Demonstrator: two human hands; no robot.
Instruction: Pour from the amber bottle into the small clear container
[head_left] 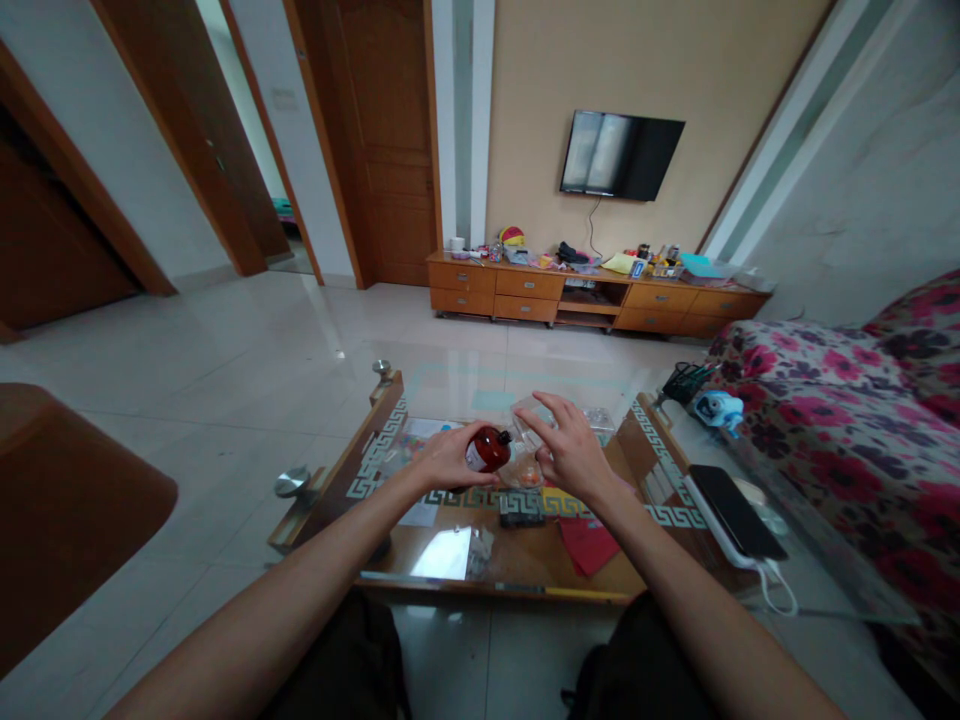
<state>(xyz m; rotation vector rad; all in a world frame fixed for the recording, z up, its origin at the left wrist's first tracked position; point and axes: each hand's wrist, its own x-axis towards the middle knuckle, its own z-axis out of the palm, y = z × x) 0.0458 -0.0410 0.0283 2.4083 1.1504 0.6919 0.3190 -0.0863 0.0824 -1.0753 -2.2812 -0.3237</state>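
Observation:
My left hand [450, 458] grips a small dark brown bottle [489, 449] with a white label, tipped on its side so its neck points right. My right hand [568, 447] holds a clear plastic cup [527, 436] tilted toward the bottle's mouth, fingers spread over its top. Something orange shows at the cup's bottom. Both hands hover above a glass-topped coffee table [420, 580] with a wooden frame.
A phone on a white power bank [731, 512] lies on the table's right side, with a red cloth [587, 543] and papers under the glass. A floral sofa [840, 400] stands right, a brown seat [67, 500] left, a TV [619, 154] above a low cabinet [592, 292] ahead.

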